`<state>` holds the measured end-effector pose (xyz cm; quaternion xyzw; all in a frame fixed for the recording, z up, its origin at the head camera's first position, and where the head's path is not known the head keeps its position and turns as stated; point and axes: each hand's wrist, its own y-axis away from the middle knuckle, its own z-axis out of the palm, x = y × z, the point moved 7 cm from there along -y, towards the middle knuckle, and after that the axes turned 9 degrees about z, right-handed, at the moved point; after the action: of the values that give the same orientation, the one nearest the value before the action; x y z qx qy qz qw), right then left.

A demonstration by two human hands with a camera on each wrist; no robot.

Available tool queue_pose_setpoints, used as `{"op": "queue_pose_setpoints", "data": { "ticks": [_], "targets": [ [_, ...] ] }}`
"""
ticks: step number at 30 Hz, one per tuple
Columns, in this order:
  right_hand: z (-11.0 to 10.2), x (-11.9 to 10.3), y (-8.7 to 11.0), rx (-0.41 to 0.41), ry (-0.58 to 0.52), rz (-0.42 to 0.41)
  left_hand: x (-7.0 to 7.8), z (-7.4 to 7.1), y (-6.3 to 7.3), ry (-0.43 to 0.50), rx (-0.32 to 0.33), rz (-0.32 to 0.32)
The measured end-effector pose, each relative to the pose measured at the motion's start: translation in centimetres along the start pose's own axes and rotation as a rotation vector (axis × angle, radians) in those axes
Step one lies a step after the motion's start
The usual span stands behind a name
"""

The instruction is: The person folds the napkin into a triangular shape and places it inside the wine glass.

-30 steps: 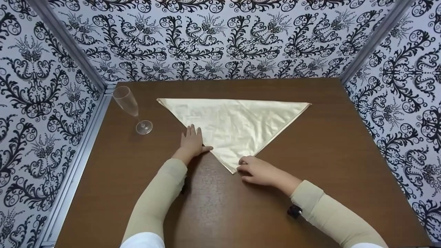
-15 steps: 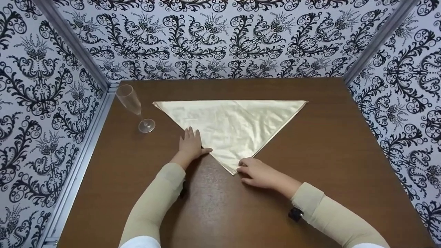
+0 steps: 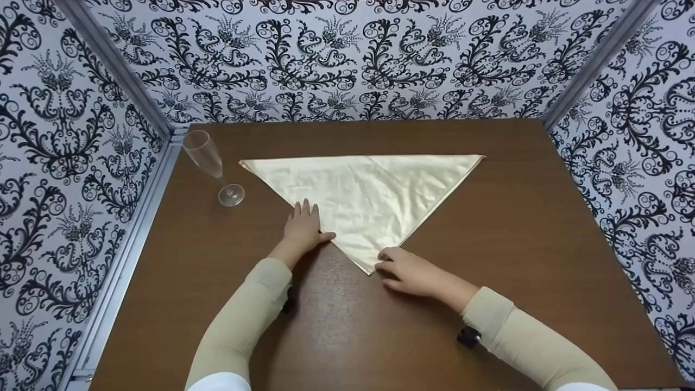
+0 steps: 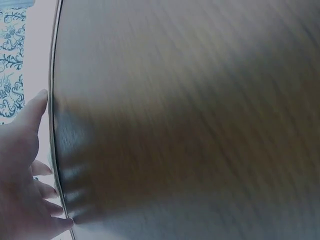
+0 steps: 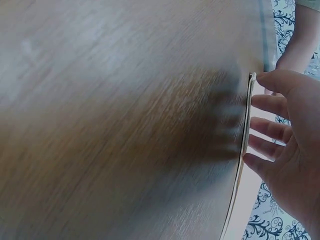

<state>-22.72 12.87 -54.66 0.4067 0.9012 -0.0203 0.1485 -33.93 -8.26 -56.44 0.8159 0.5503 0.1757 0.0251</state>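
A cream satin napkin [image 3: 358, 195], folded into a triangle, lies on the brown table with its long edge at the back and its point toward the person. On its left slanting edge rests my left hand [image 3: 304, 228], fingers stretched out and thumb spread along the edge. My right hand [image 3: 412, 271] touches the right edge close to the front point, its fingers loosely bent. In the right wrist view, the right hand's fingertips [image 5: 255, 102] meet the napkin's layered edge [image 5: 243, 145]. The left wrist view shows the left hand [image 4: 20, 170] along the opposite edge.
A clear champagne flute [image 3: 206, 157] stands upright at the table's left, apart from the napkin. Patterned black-and-white walls [image 3: 336, 60] close off the back and both sides. Brown tabletop [image 3: 516, 228] surrounds the cloth.
The napkin's back corners have shifted slightly left, nearer the flute. Both hands keep nearly the same places on its edges. The head view has moved a little.
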Motion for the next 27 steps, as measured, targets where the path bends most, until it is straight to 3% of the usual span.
{"op": "queue_pose_setpoints", "data": {
  "ticks": [13, 22, 27],
  "targets": [
    [0.0, 0.0, -0.2, 0.054, 0.056, -0.034, 3.1, 1.2, 1.3, -0.13, 0.018, 0.148],
    [0.0, 0.2, -0.2, 0.053, 0.087, -0.031, 6.1, 1.8, 2.3, -0.17, 0.027, 0.297],
    [0.0, 0.2, -0.4, 0.061, 0.057, -0.046, 7.7, 1.8, 2.9, -0.207, 0.066, 0.41]
  ]
}}
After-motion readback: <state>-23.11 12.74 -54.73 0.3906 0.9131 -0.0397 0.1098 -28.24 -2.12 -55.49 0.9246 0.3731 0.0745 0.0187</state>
